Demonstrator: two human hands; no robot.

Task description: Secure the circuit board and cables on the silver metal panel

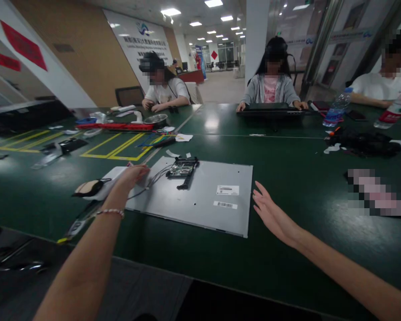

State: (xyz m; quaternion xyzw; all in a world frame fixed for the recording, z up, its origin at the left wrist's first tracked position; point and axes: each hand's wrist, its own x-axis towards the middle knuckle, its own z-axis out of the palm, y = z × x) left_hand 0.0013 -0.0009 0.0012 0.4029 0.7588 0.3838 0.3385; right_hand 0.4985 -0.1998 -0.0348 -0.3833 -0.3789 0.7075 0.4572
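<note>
A flat grey metal-backed panel [214,214], like the back of a display panel, lies on the green table between my hands. On its upper left part rest a small green circuit board [181,168] and a black plastic bracket [187,177]. Thin dark cables [155,179] trail from the board toward the panel's left edge. My left hand [133,174], a beaded bracelet [112,213] on its wrist, is at that edge, fingers stretched inward; contact is unclear. Just off the right edge, my right hand [272,216] is held open with its fingers apart, holding nothing.
Left of the panel lie a white item with a tan-and-black pad [88,188] and a strap-like item [76,226]. Farther back are a red strip [115,126] and loose wires [158,141]. Two bottles [336,109] and a black bundle [362,141] stand right. People sit opposite.
</note>
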